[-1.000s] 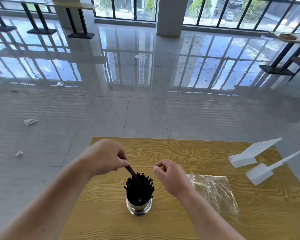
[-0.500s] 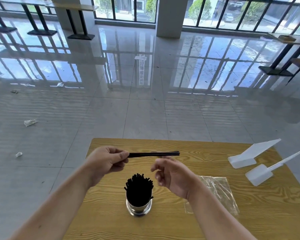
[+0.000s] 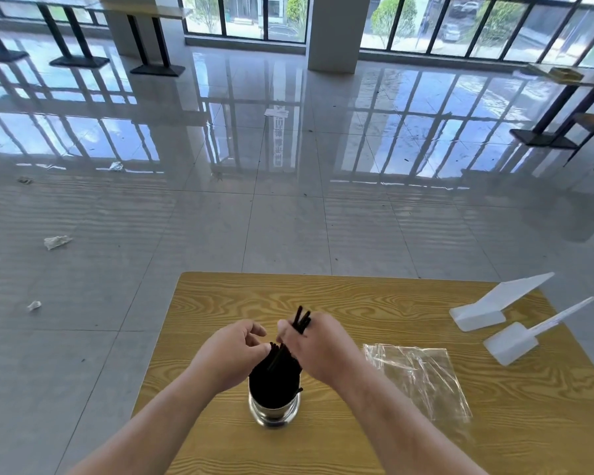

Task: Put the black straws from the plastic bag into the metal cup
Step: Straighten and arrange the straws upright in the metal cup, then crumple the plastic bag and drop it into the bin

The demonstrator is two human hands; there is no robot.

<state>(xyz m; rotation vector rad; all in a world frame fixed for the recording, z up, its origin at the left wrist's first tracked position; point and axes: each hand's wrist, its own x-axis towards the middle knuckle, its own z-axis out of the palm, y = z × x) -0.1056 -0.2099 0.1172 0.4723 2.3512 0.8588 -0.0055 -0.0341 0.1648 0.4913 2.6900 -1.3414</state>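
A shiny metal cup (image 3: 274, 411) stands on the wooden table (image 3: 357, 303), packed with upright black straws (image 3: 275, 375). My right hand (image 3: 318, 347) is just above the cup's far right rim, shut on a few black straws (image 3: 301, 319) whose tips stick up past my fingers. My left hand (image 3: 232, 353) hovers at the cup's left side with curled fingers, touching the bundle's tops and holding nothing. The clear plastic bag (image 3: 422, 375) lies flat and looks empty to the right of the cup.
Two white plastic scoops (image 3: 487, 306) (image 3: 515, 341) lie at the table's right side. Beyond the table's far edge is glossy tiled floor with scraps of litter (image 3: 57, 241). Other tables stand near the windows.
The straws that my left hand held level above the cup are now in my right hand, tilted upright over the cup. Both hands have dropped close to the cup.
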